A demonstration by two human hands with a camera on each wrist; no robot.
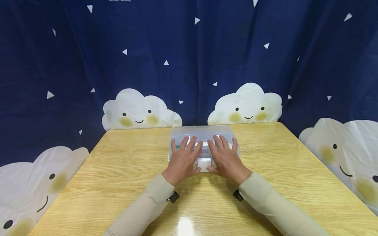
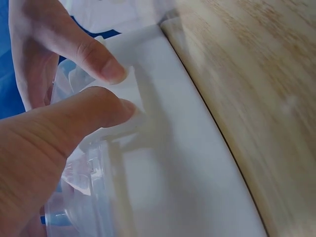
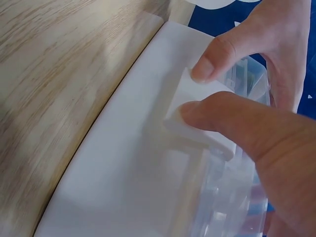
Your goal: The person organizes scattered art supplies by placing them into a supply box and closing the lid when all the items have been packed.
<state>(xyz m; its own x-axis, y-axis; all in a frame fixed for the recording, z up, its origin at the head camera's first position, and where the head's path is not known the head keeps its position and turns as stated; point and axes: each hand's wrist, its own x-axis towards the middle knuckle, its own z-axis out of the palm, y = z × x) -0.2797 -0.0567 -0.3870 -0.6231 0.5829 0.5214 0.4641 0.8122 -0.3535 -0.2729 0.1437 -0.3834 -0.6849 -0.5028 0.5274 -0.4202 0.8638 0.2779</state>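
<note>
A plastic storage box point(image 1: 200, 130) with a see-through lid sits toward the far side of the table. Small white, green and red contents show faintly through the lid. My left hand point(image 1: 180, 164) lies over the lid's left half, fingers spread, and my right hand point(image 1: 228, 163) mirrors it on the right half. Between them is a white latch point(image 1: 204, 163) at the middle of the box's front edge. Both wrist views show the two thumbs side by side, their tips pressing on the latch point(image 3: 191, 94). The box's smooth white front wall point(image 2: 190, 168) faces me.
The wooden table point(image 1: 127, 170) extends around the box on all sides. Behind it hangs a dark blue curtain point(image 1: 189, 39) with white triangles and smiling clouds. Small black devices point(image 1: 173, 197) are strapped at both wrists, over light sleeves.
</note>
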